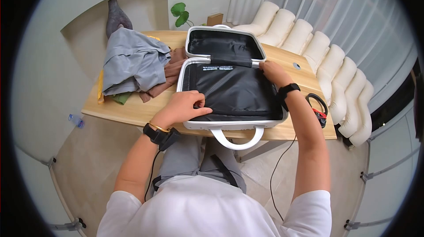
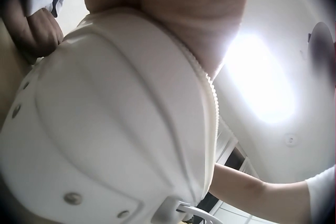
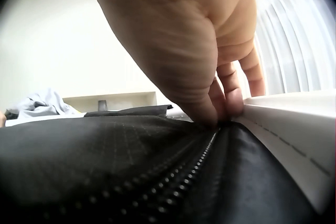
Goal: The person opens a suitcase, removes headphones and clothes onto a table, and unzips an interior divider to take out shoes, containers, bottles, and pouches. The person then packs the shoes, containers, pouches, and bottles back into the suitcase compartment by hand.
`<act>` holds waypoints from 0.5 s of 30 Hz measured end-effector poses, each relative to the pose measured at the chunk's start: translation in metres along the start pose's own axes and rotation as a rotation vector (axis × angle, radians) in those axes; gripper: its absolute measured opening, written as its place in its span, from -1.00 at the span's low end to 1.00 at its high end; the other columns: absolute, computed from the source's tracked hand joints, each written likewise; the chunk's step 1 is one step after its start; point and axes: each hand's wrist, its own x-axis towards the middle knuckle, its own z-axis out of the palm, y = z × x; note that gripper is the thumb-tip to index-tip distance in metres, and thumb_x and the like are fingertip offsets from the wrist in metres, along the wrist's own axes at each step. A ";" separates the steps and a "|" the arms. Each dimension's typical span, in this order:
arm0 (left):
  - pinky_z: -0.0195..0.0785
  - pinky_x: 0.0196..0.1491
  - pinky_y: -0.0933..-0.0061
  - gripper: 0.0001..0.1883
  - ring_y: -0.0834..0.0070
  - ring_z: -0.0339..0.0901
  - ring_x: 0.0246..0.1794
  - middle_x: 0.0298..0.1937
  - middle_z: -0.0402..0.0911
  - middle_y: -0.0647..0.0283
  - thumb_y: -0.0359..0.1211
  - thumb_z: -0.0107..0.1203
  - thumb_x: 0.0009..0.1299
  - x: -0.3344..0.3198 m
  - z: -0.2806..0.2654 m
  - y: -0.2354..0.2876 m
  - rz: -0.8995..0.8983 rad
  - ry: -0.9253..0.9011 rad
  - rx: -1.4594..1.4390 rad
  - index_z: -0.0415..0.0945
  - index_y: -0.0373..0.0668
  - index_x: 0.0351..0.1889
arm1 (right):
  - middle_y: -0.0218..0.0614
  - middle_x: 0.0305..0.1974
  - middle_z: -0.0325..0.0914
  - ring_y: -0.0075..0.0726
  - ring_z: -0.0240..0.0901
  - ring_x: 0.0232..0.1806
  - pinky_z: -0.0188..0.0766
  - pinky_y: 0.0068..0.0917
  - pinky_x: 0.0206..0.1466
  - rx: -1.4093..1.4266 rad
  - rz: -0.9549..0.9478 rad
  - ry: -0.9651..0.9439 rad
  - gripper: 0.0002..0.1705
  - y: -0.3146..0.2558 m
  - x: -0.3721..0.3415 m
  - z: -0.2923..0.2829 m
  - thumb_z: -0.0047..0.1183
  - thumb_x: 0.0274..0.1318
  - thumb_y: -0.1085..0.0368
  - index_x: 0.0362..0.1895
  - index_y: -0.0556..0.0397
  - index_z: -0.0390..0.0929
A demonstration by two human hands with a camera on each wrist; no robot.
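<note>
An open white suitcase (image 1: 225,125) lies on the wooden table with its black zipped lining (image 1: 238,89) showing. My right hand (image 1: 276,74) is at the far right corner of the lower half. In the right wrist view, its thumb and fingertips pinch at the end of the lining's zipper (image 3: 190,174), close beside the white rim; the pull is hidden. My left hand (image 1: 180,107) bends over the near left rim, fingers curled and thumb along the lining's edge. The left wrist view shows the palm against the white shell (image 2: 121,103); its fingertips are hidden there, so I cannot tell what they hold.
Grey clothing (image 1: 134,60) is heaped left of the suitcase, over brown cloth (image 1: 174,67). Black-and-red headphones (image 1: 319,109) lie near the table's right edge. A cream padded seat (image 1: 316,49) stands beyond the table. A plastic bottle (image 1: 76,121) is on the floor at left.
</note>
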 end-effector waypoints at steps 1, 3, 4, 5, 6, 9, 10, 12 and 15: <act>0.32 -0.32 0.35 -0.64 0.31 0.51 -0.39 -0.41 0.53 0.24 -0.07 0.25 0.21 0.001 0.000 0.000 -0.037 -0.022 0.011 0.49 -0.18 -0.48 | 0.04 -0.30 0.58 0.15 0.53 -0.20 0.46 -0.05 -0.13 -0.005 0.007 0.004 -0.83 -0.001 0.000 0.000 -0.13 0.13 0.40 -0.37 0.18 0.52; 0.32 -0.32 0.35 -0.64 0.31 0.50 -0.39 -0.42 0.52 0.24 -0.06 0.25 0.21 0.001 -0.001 0.000 -0.022 -0.011 0.013 0.49 -0.18 -0.48 | 0.05 -0.31 0.58 0.14 0.54 -0.19 0.45 -0.04 -0.11 -0.055 0.067 -0.086 -0.83 0.003 0.007 0.005 -0.13 0.13 0.41 -0.34 0.16 0.54; 0.31 -0.32 0.35 -0.64 0.31 0.50 -0.40 -0.42 0.52 0.24 -0.06 0.25 0.21 0.000 0.000 0.000 -0.019 -0.006 0.008 0.49 -0.18 -0.48 | 0.05 -0.31 0.58 0.14 0.54 -0.19 0.45 -0.04 -0.11 -0.057 0.070 -0.079 -0.83 0.005 0.009 0.008 -0.13 0.13 0.41 -0.34 0.16 0.54; 0.31 -0.33 0.35 -0.63 0.31 0.49 -0.41 -0.43 0.52 0.24 -0.06 0.24 0.22 -0.001 0.000 0.000 -0.009 0.002 0.015 0.49 -0.18 -0.48 | 0.05 -0.34 0.57 0.16 0.52 -0.20 0.44 -0.05 -0.12 -0.030 0.080 -0.059 -0.88 0.005 0.009 0.011 -0.06 0.04 0.44 -0.35 0.16 0.53; 0.31 -0.33 0.35 -0.63 0.31 0.49 -0.41 -0.43 0.52 0.24 -0.06 0.24 0.22 -0.001 0.001 -0.001 -0.006 0.003 0.015 0.49 -0.18 -0.48 | 0.05 -0.36 0.56 0.18 0.51 -0.22 0.43 -0.06 -0.13 -0.005 0.089 -0.040 -0.88 0.007 0.009 0.013 0.00 -0.05 0.47 -0.35 0.16 0.52; 0.30 -0.36 0.32 -0.60 0.29 0.49 -0.44 -0.45 0.52 0.25 0.00 0.22 0.22 0.001 0.003 -0.002 0.011 0.028 0.004 0.49 -0.15 -0.49 | 0.07 -0.36 0.57 0.17 0.51 -0.22 0.43 -0.06 -0.13 0.044 0.127 -0.016 -0.89 0.009 0.009 0.016 -0.01 -0.01 0.45 -0.36 0.17 0.53; 0.30 -0.36 0.32 -0.61 0.28 0.49 -0.44 -0.45 0.52 0.24 0.00 0.22 0.22 0.001 0.002 -0.002 0.012 0.029 0.013 0.49 -0.15 -0.49 | 0.07 -0.36 0.57 0.17 0.51 -0.22 0.43 -0.06 -0.13 0.042 0.128 -0.016 -0.89 0.010 0.010 0.016 -0.01 -0.01 0.45 -0.36 0.17 0.53; 0.30 -0.36 0.31 -0.61 0.27 0.49 -0.44 -0.45 0.52 0.24 -0.01 0.22 0.22 0.000 0.002 -0.001 0.014 0.027 0.020 0.49 -0.14 -0.49 | 0.05 -0.36 0.58 0.16 0.52 -0.22 0.43 -0.07 -0.12 -0.003 0.120 -0.014 -0.88 0.013 0.013 0.019 -0.05 0.03 0.43 -0.39 0.15 0.55; 0.31 -0.37 0.28 -0.63 0.25 0.49 -0.44 -0.45 0.51 0.23 -0.03 0.22 0.22 -0.001 0.002 0.001 0.020 0.044 0.012 0.49 -0.15 -0.48 | 0.07 -0.35 0.58 0.17 0.53 -0.20 0.47 -0.08 -0.11 0.012 0.074 -0.059 -0.82 0.009 0.009 0.012 -0.10 0.05 0.44 -0.38 0.17 0.58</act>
